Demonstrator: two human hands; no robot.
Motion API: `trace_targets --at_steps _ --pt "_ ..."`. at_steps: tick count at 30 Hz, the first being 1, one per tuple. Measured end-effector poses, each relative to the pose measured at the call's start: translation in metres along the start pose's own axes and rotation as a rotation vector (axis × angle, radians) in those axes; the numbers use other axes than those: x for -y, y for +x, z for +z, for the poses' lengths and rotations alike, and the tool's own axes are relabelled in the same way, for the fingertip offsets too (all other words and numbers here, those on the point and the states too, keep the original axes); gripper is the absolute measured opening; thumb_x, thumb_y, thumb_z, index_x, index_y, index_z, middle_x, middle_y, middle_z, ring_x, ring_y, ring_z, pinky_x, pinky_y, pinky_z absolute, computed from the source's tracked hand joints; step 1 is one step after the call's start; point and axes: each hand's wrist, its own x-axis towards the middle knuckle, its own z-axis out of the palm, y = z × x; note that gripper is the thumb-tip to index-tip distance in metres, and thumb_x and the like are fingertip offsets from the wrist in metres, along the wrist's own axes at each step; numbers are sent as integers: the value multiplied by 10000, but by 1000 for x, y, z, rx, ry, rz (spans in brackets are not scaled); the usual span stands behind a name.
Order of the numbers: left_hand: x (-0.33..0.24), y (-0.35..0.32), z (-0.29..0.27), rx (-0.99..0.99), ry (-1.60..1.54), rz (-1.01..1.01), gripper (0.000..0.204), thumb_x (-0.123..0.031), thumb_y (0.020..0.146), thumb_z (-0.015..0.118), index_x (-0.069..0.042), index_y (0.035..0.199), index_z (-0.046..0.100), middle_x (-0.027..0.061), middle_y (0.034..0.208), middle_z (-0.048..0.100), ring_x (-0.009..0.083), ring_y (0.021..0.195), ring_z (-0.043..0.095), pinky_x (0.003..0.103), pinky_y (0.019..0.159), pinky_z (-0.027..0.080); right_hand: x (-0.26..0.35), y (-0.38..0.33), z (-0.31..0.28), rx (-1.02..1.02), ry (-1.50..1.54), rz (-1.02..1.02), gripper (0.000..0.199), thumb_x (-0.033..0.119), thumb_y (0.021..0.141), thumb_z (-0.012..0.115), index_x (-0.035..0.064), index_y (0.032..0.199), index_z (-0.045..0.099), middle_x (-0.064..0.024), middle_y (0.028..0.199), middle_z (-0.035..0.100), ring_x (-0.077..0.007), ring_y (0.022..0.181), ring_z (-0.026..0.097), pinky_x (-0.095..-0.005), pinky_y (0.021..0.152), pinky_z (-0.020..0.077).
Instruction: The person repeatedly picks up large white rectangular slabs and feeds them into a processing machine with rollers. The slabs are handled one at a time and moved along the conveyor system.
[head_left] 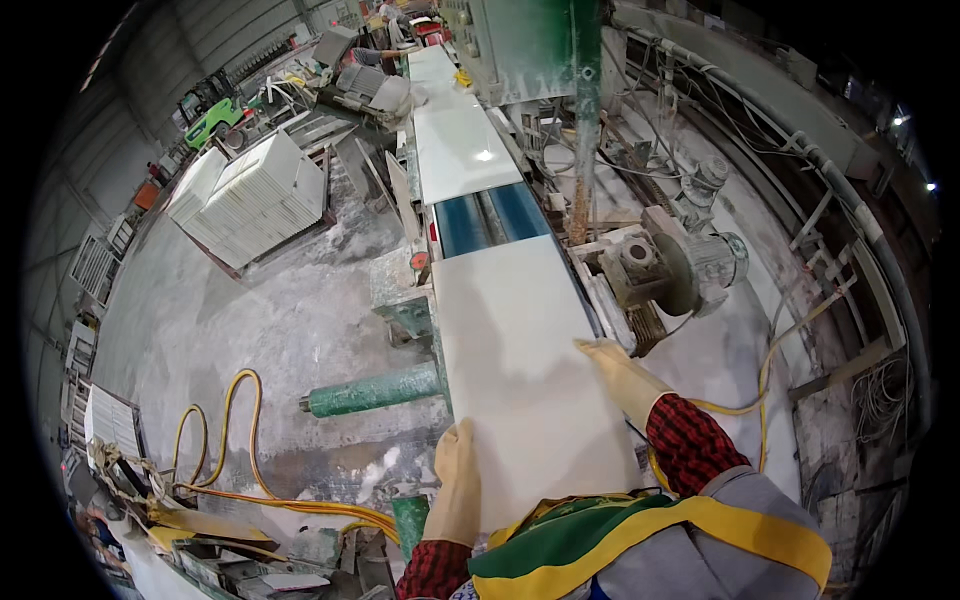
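Observation:
A long white stone slab (530, 360) lies flat on a conveyor in front of me, its near end close to my apron (600, 545). My left hand (458, 470), in a cream rubber glove, grips the slab's left edge near that end, with its fingertips on the top face. Farther up on the opposite side, my right hand (615, 372), gloved alike, holds the right edge. Its underside fingers are hidden. Beyond the slab, a gap shows the blue conveyor belt (490, 219), and past that lies another glossy white slab (465, 152).
A motor (715, 260) stands right of the conveyor; a green cylinder (375, 391) juts out left. Yellow hoses (290, 503) trail over the floor. Stacked white slabs (255, 190) lean at far left, near a green forklift (212, 122). A green machine cabinet (530, 50) rises ahead.

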Motion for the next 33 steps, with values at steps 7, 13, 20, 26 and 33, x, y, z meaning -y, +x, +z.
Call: trace_targets --at_steps 7,13,20,26,33 --pt "-23 75 7 119 84 -41 677 -583 942 534 -21 1282 695 201 1244 712 338 1168 667 428 1047 453 19 -13 -18 30 -334 -268 473 65 999 549 10 1468 541 -189 1349 662 -306 1249 627 -442 1111 475" --pt "-14 87 -8 398 -145 -103 671 -557 986 565 -14 1376 625 184 1310 687 266 1212 645 378 1052 463 45 -91 -21 415 1026 812 417 212 1055 604 18 1423 579 -123 1285 688 -195 1162 654 -337 1018 519" --pt "-25 69 -10 497 -270 -209 618 -500 1022 616 22 1351 617 141 1246 700 222 1102 661 356 1018 484 -28 -63 11 292 798 747 400 370 1027 671 39 1248 633 -49 1157 675 -144 880 688 -339 758 603" --pt "-2 91 34 290 -760 -292 471 -443 1017 639 -32 1247 639 82 1108 682 227 996 660 383 915 536 -5 -18 17 54 875 939 312 391 1022 681 91 1103 647 -57 904 685 -153 678 635 -298 610 534" --pt "-1 51 53 454 -890 -553 512 -397 1073 545 70 1282 557 206 1197 670 317 1022 702 471 944 592 6 -30 25 117 1146 1114 435 436 1100 527 28 1240 589 -184 1098 743 -250 792 722 -349 707 614"
